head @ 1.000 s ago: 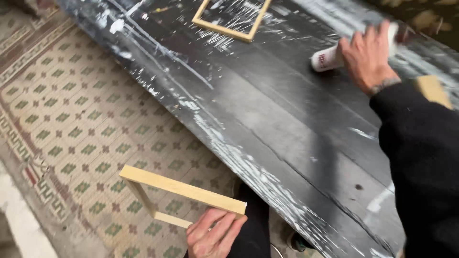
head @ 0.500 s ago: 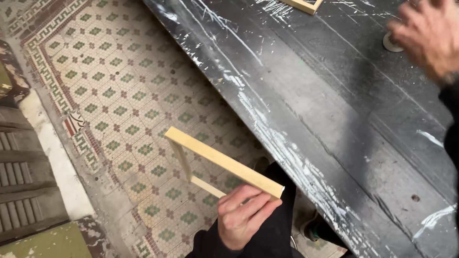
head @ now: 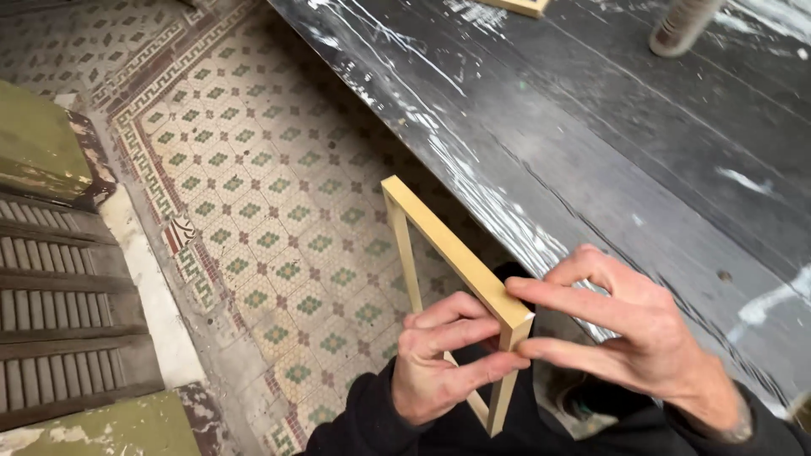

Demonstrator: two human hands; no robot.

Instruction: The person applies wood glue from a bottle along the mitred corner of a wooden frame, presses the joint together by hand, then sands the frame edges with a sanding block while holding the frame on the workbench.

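Note:
A small rectangular frame of pale wooden slats (head: 439, 241) is held up in front of me, over the tiled floor beside the bench. My left hand (head: 435, 363) grips it from below at its near corner, fingers wrapped around the slat. My right hand (head: 629, 325) pinches the same near corner between thumb and forefinger from the right. Both sleeves are black.
A black, paint-streaked wooden workbench (head: 608, 152) runs along the right. On its far part lie another pale wooden frame (head: 519, 6) and a cylindrical tube (head: 680, 27). Patterned floor tiles (head: 279, 228) are below; slatted shutters (head: 51, 329) lie at the left.
My right hand came back from the tube on the bench and now pinches the frame's corner. The frame has been raised and turned toward me, and my view has swung left and down.

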